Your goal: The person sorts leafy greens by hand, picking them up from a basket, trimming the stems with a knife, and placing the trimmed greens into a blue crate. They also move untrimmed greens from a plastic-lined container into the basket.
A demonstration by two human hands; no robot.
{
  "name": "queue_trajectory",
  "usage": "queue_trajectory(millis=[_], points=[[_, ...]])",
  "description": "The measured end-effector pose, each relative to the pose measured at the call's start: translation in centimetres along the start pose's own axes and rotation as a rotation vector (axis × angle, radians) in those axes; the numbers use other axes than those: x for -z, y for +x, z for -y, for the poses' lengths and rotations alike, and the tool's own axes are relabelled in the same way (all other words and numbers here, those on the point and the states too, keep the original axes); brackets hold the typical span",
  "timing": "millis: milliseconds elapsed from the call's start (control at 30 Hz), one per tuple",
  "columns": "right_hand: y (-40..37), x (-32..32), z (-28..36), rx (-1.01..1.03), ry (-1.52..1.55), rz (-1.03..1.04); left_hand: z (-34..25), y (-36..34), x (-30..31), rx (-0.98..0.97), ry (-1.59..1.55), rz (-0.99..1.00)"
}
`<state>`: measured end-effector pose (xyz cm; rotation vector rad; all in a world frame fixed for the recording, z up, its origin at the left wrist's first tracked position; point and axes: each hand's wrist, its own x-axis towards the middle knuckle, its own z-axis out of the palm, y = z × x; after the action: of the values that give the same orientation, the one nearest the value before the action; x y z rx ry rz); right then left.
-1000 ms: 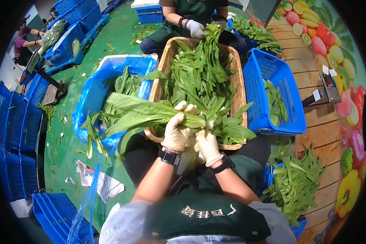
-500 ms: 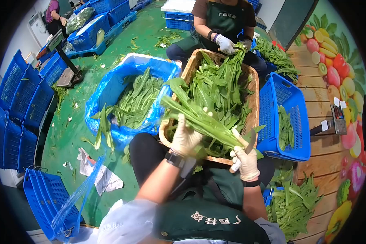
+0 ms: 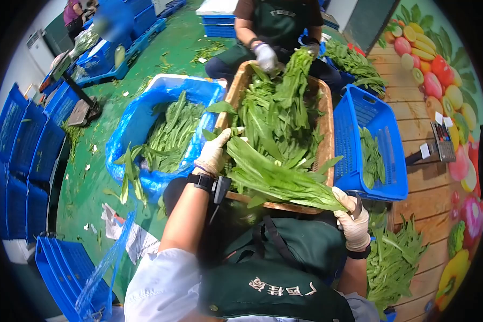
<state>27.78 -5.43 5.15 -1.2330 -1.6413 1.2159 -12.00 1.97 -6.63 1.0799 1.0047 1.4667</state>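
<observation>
A bunch of long leafy greens stretches between my two gloved hands, above the near end of the brown crate. My left hand is closed at the leafy end, with leaf between its thumb and fingers. At the stem end, my right hand is closed round the pale stems. A knife shows as a dark, narrow blade beside the right fingers; its handle is hidden in that hand. More greens are heaped in the crate below.
A blue-lined crate holding greens stands at left. On the right are a blue basket and a pile of greens. Across the crate sits a co-worker with gloved hands at the greens. Stacked blue crates stand far left.
My hands have moved apart, the left one left and up, the right one right and down. The greens now lie stretched out between them. The co-worker's gloved hand has moved left.
</observation>
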Motion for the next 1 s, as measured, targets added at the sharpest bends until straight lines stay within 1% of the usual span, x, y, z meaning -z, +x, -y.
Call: queue_trajectory(millis=[33, 67, 100, 167, 233, 300, 333, 367, 433, 467, 500, 567, 633, 667, 700, 767, 800, 833, 867, 900, 933, 967, 1000], points=[[-0.5, 0.6, 0.1, 0.001, -0.066, -0.029, -1.0, 0.7, -1.5, 0.283, 0.032, -0.46], [-0.8, 0.7, -0.2, 0.107, -0.078, -0.07, -2.3, 1.2, -2.4, 0.272, 0.374, -0.525], [-1.5, 1.1, -0.3, -0.014, 0.035, -0.148, -3.2, 1.5, -2.5, 0.246, 0.719, -0.579], [-2.7, 2.2, 1.0, 0.036, 0.017, -0.309, 2.4, 3.0, 3.3, -0.054, 0.703, -0.734], [-3.7, 4.2, 0.6, 0.055, -0.026, -0.381, 0.1, 3.1, 2.8, 0.353, 1.03, -0.609], [-5.0, 5.9, -0.2, 0.08, -0.047, -0.481, 1.5, 1.7, 1.3, 0.064, 1.385, -0.678], [-5.4, 6.3, -0.2, 0.121, -0.053, -0.5, -0.2, 1.2, -0.4, 0.174, 1.227, -0.57], [-5.7, 6.4, 0.1, 0.121, -0.064, -0.517, -0.6, 0.5, -1.7, 0.039, 1.258, -0.567], [-5.9, 6.3, 0.9, 0.071, -0.022, -0.653, 0.6, -0.4, -2.7, -0.182, 1.185, -0.402], [-6.1, 6.8, 0.6, 0.022, 0.039, -0.662, 0.8, -1.4, -3.9, -0.093, 1.182, -0.37], [-5.9, 6.5, 1.4, -0.064, 0.123, -0.717, 0.0, -2.0, -5.3, 0.084, 1.043, -0.363], [-5.3, 7.9, 0.0, -0.12, 0.218, -0.768, 2.8, -2.9, -5.5, 0.049, 1.086, -0.386], [-4.6, 9.9, -4.3, -0.113, 0.506, -0.809, 3.5, -4.0, -5.7, 0.124, 1.082, -0.366], [-4.0, 11.1, -6.0, -0.17, 0.659, -0.829, 3.8, -4.6, -5.5, 0.107, 1.162, -0.336], [-3.4, 12.0, -7.2, -0.199, 0.739, -0.853, 4.2, -5.1, -4.9, 0.088, 1.246, -0.312], [-2.1, 14.2, -9.9, -0.198, 0.865, -0.764, 7.3, -5.5, -1.9, 0.254, 0.713, -0.266], [-1.0, 15.0, -10.2, -0.192, 0.888, -0.772, 7.9, -6.0, -2.6, 0.081, 0.243, -0.388], [0.2, 15.9, -11.7, -0.135, 0.96, -0.801, 7.8, -5.8, -1.9, 0.144, 0.17, -0.373], [1.3, 17.2, -13.0, -0.163, 1.056, -0.813, 8.0, -6.2, -1.5, 0.112, 0.223, -0.359], [2.6, 18.4, -13.8, -0.194, 1.153, -0.821, 6.8, -6.4, -2.4, 0.081, 0.277, -0.348], [4.3, 19.0, -12.9, -0.18, 1.208, -0.874, 7.1, -6.8, -2.2, 0.116, 0.185, -0.374], [5.8, 19.1, -12.1, -0.053, 1.181, -0.969, 7.5, -6.9, -2.1, 0.117, 0.188, -0.377], [6.8, 20.6, -12.6, -0.015, 1.145, -0.904, 7.5, -6.9, -2.2, 0.213, 0.135, -0.391]])
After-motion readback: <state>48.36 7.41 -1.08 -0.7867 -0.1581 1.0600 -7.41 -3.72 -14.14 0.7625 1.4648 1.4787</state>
